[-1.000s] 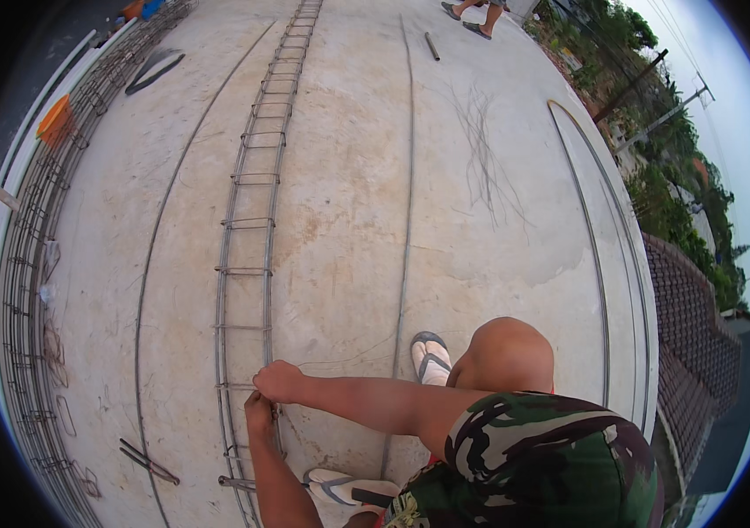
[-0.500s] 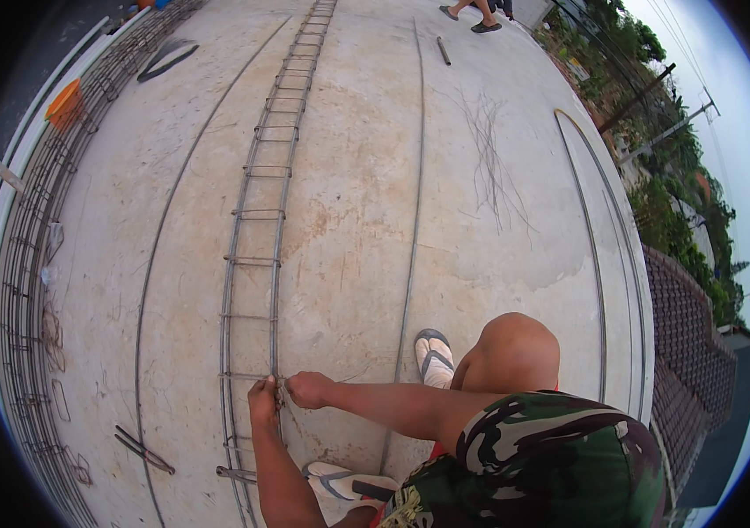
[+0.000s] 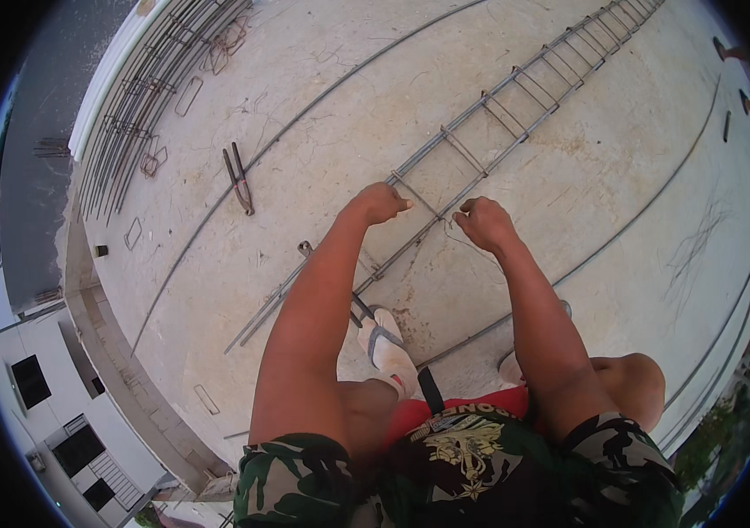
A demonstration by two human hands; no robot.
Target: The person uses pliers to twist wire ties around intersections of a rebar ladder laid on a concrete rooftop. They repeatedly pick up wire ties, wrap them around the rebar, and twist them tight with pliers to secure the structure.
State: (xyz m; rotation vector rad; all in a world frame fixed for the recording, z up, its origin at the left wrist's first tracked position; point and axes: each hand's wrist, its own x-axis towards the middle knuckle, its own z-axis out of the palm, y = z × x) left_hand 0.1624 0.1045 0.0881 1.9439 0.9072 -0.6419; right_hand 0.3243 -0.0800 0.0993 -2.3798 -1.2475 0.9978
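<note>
A long rebar frame (image 3: 500, 113), two parallel bars with thin crosspieces, runs diagonally from beside my feet to the upper right. My left hand (image 3: 379, 204) is over its left bar, fingers curled and thumb pointing right; whatever they may grip is hidden. Just beyond the right bar, my right hand (image 3: 485, 224) is pinched closed. A faint thin strand shows by its fingertips, too fine to make out. Partly hidden under my left forearm, a hand tool with dark handles (image 3: 362, 308) lies across the frame's near end, by my sandalled foot (image 3: 386, 345).
Pincers (image 3: 238, 180) lie on the concrete left of the frame, beside a single long bar (image 3: 305, 110). Bundled rebar cages (image 3: 150, 92) line the slab's left edge. Loose thin wires (image 3: 699, 242) and another long bar (image 3: 630, 220) are right. A person's feet (image 3: 749, 101) show far right.
My view has swung left, so the frame now slants to the upper right. My hands, close together at the frame's right bar before, are now apart.
</note>
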